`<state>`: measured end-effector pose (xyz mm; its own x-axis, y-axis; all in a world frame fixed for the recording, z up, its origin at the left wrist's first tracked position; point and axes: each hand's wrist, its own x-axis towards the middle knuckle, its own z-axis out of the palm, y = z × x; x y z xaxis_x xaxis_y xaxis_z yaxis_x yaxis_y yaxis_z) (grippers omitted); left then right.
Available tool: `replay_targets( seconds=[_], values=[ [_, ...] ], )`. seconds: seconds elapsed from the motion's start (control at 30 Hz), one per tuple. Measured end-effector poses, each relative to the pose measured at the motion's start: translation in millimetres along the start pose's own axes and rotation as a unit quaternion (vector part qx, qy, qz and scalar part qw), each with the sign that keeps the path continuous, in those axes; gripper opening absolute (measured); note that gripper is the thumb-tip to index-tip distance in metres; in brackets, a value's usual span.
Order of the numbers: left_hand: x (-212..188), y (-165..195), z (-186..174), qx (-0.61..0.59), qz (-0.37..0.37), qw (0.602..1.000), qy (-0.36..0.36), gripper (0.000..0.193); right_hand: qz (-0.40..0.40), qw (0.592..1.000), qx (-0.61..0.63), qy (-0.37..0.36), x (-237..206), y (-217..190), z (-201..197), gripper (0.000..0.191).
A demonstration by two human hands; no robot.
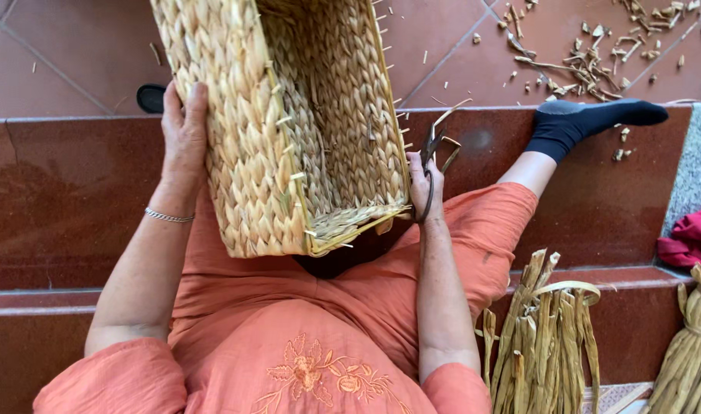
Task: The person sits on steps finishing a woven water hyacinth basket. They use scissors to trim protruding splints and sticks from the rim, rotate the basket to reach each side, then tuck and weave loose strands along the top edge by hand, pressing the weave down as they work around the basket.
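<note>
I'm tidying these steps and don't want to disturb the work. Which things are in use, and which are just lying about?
In use:
woven basket, steadied by the left hand
scissors in the right hand

Lying about:
straw bundles
straw scraps on the tiles
red cloth
black object behind the basket

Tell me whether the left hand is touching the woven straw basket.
Touching. The head view shows the left hand laid flat against the outer side of the rectangular woven straw basket, fingers pressed on the weave with no gap.
</note>
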<state>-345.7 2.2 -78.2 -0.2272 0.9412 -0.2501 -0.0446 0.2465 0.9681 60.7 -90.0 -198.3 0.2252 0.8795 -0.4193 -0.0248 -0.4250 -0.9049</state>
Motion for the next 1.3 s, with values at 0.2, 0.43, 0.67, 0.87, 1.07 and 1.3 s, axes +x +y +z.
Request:
replay_targets(
  seconds=[0.2,0.43,0.67,0.87,1.07,1.3],
  values=[
    [-10,-13,4,0.0,0.014,0.999,-0.038,0.062,-0.033,0.989,-0.127,0.072,-26,-29,-10,0.027],
    [-3,-84,71,-0.092,0.022,0.991,-0.095,0.056,-0.152,0.945,-0.236,0.168,-80,-86,-67,0.02],
    [8,-106,82,-0.186,-0.326,0.921,-0.105,0.05,-0.114,0.941,-0.289,0.133,-93,-92,-49,0.022],
    [-10,-49,62,-0.056,0.066,0.996,0.029,0.025,-0.097,0.949,-0.279,0.109,-100,-74,-57,0.023],
    [-59,-45,160,0.168,0.16,0.944,-0.236,0.01,-0.08,0.963,-0.242,0.09,-95,-60,-66,0.023],
    [-70,-135,279,0.053,-0.219,0.918,-0.325,0.02,-0.078,0.968,-0.225,0.081,-96,-58,-71,0.027]
  ],
)
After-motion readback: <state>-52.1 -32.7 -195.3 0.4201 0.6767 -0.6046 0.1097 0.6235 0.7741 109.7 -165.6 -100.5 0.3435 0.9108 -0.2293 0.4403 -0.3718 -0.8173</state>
